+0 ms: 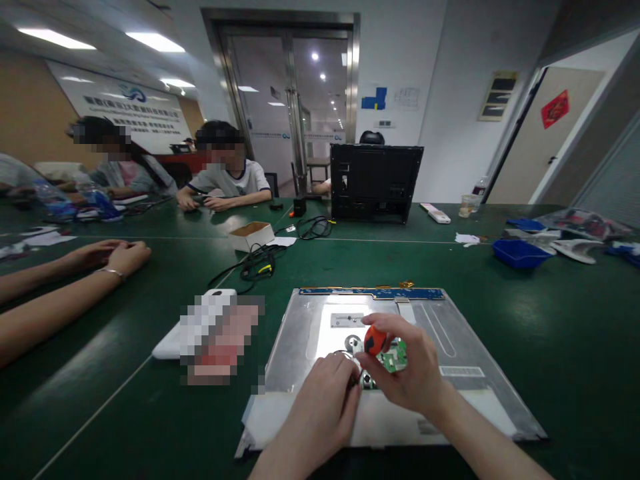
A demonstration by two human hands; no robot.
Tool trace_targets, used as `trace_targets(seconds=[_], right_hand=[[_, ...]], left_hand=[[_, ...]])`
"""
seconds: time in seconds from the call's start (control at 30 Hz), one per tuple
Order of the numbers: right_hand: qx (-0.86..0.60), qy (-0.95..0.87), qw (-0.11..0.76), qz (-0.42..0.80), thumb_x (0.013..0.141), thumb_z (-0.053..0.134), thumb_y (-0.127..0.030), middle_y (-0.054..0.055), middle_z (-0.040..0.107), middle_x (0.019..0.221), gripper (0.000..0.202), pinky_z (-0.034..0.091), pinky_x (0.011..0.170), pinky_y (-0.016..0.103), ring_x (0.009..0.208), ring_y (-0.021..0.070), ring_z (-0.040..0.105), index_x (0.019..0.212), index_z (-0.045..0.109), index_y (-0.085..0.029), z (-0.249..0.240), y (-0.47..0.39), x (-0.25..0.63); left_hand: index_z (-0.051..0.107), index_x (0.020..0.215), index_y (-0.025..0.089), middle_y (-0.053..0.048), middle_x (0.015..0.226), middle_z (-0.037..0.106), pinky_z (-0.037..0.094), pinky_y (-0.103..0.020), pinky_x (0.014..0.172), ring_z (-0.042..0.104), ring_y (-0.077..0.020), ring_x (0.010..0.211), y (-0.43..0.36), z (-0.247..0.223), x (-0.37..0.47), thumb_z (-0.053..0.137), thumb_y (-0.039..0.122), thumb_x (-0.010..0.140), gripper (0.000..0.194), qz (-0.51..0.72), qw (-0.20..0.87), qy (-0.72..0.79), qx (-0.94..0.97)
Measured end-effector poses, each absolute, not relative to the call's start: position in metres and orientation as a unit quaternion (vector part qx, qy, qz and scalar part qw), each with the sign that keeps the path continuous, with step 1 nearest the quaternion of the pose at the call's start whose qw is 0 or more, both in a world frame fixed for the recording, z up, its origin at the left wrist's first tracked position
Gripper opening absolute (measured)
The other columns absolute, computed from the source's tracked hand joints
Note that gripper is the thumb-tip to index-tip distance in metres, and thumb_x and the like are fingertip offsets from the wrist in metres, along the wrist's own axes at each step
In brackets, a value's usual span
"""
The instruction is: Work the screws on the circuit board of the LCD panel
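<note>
A screwdriver (375, 341) with a short orange and black handle is pinched in the fingertips of my right hand (415, 367). Its thin shaft slants down to the green circuit board (397, 358) in the middle of a silver display panel (473, 347). My left hand (323, 400) lies over the lower middle of the panel, fingers closed by the shaft's lower end; what they grip is hidden. The hands cover part of the green board. Along the panel's far edge runs a narrow blue circuit board (410, 293), with a pale ribbon cable (406, 311) below it.
Left of the panel lies a white object (173, 340), partly blurred out. Black cables (257, 263) and an open box (250, 235) sit beyond. A black monitor housing (377, 183) stands behind, a blue tray (520, 253) at right. Another person's hands (117, 257) reach in from the left.
</note>
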State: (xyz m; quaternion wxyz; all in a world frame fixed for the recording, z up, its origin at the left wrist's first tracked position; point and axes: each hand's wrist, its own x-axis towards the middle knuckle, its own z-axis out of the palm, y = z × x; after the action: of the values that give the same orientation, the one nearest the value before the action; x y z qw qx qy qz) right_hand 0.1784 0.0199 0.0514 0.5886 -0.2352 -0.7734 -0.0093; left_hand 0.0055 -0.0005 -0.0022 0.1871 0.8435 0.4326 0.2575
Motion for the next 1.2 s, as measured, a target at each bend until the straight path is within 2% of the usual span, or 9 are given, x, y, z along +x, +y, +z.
trace_targets(seconds=[0.1, 0.27, 0.33, 0.47, 0.57, 0.7, 0.8, 0.97, 1.2], right_hand=[[-0.240, -0.774, 0.586, 0.002, 0.091, 0.059, -0.014, 0.012, 0.072, 0.107, 0.036, 0.056, 0.052, 0.022, 0.081, 0.0162, 0.071, 0.124, 0.047, -0.018, 0.0502, 0.0211, 0.1776], [-0.248, -0.776, 0.579, 0.009, 0.091, 0.057, -0.014, 0.013, 0.065, 0.116, 0.035, 0.055, 0.051, 0.024, 0.078, 0.0156, 0.067, 0.124, 0.049, -0.020, 0.0479, 0.0221, 0.1786], [-0.256, -0.777, 0.576, 0.003, 0.091, 0.057, -0.015, 0.013, 0.063, 0.115, 0.033, 0.056, 0.053, 0.025, 0.079, 0.0162, 0.066, 0.124, 0.051, -0.020, 0.0486, 0.0215, 0.1794], [-0.250, -0.794, 0.555, -0.005, 0.094, 0.050, -0.012, 0.013, 0.064, 0.115, 0.037, 0.060, 0.062, 0.028, 0.093, 0.0200, 0.068, 0.131, 0.051, -0.017, 0.0525, 0.0201, 0.1803], [-0.241, -0.803, 0.545, 0.005, 0.095, 0.047, -0.010, 0.014, 0.066, 0.118, 0.042, 0.060, 0.063, 0.027, 0.089, 0.0179, 0.069, 0.137, 0.047, -0.015, 0.0527, 0.0200, 0.1801], [-0.239, -0.788, 0.567, 0.014, 0.093, 0.059, -0.017, 0.012, 0.067, 0.109, 0.043, 0.056, 0.052, 0.024, 0.081, 0.0171, 0.068, 0.134, 0.045, -0.017, 0.0478, 0.0219, 0.1788], [-0.242, -0.776, 0.583, 0.008, 0.092, 0.063, -0.021, 0.009, 0.066, 0.101, 0.040, 0.054, 0.051, 0.024, 0.081, 0.0178, 0.067, 0.129, 0.046, -0.020, 0.0450, 0.0238, 0.1780], [-0.275, -0.777, 0.566, -0.018, 0.094, 0.059, -0.019, 0.007, 0.067, 0.093, 0.034, 0.054, 0.050, 0.025, 0.072, 0.0163, 0.066, 0.127, 0.051, -0.021, 0.0466, 0.0245, 0.1777], [-0.275, -0.785, 0.555, -0.005, 0.093, 0.051, -0.014, 0.005, 0.073, 0.090, 0.042, 0.054, 0.049, 0.024, 0.061, 0.0134, 0.067, 0.134, 0.045, -0.017, 0.0498, 0.0204, 0.1778]], left_hand=[[0.056, 0.095, 0.018, -0.010, 0.096, 0.063, 0.046, -0.041, 0.078, 0.057, -0.0268, 0.089, -0.0004, -0.0022, 0.0053, 0.043, 0.015, 0.091, 0.014, 0.253, 0.192, 0.432, 0.844], [0.055, 0.096, 0.018, -0.010, 0.098, 0.062, 0.046, -0.041, 0.078, 0.056, -0.0272, 0.090, -0.0008, -0.0003, 0.0059, 0.043, 0.015, 0.090, 0.014, 0.252, 0.193, 0.431, 0.845], [0.055, 0.096, 0.018, -0.009, 0.098, 0.062, 0.046, -0.042, 0.078, 0.056, -0.0273, 0.090, -0.0008, 0.0000, 0.0064, 0.044, 0.014, 0.090, 0.014, 0.250, 0.196, 0.430, 0.845], [0.054, 0.094, 0.019, -0.009, 0.098, 0.062, 0.045, -0.041, 0.078, 0.056, -0.0270, 0.090, -0.0012, 0.0007, 0.0068, 0.044, 0.015, 0.090, 0.012, 0.244, 0.190, 0.435, 0.845], [0.054, 0.093, 0.019, -0.009, 0.097, 0.063, 0.045, -0.040, 0.077, 0.057, -0.0267, 0.089, -0.0012, 0.0009, 0.0063, 0.044, 0.015, 0.090, 0.011, 0.243, 0.183, 0.438, 0.846], [0.055, 0.095, 0.019, -0.009, 0.098, 0.063, 0.045, -0.040, 0.078, 0.057, -0.0267, 0.090, -0.0006, -0.0020, 0.0059, 0.044, 0.014, 0.090, 0.012, 0.251, 0.176, 0.432, 0.848], [0.054, 0.094, 0.019, -0.009, 0.097, 0.063, 0.045, -0.041, 0.078, 0.057, -0.0269, 0.088, -0.0003, -0.0042, 0.0062, 0.043, 0.015, 0.091, 0.012, 0.253, 0.168, 0.432, 0.849], [0.054, 0.094, 0.019, -0.009, 0.097, 0.062, 0.046, -0.042, 0.079, 0.056, -0.0273, 0.090, -0.0011, -0.0002, 0.0075, 0.043, 0.014, 0.090, 0.013, 0.235, 0.182, 0.436, 0.849], [0.056, 0.095, 0.019, -0.010, 0.098, 0.062, 0.047, -0.042, 0.081, 0.056, -0.0274, 0.091, -0.0014, 0.0053, 0.0080, 0.041, 0.016, 0.092, 0.015, 0.226, 0.187, 0.436, 0.851]])
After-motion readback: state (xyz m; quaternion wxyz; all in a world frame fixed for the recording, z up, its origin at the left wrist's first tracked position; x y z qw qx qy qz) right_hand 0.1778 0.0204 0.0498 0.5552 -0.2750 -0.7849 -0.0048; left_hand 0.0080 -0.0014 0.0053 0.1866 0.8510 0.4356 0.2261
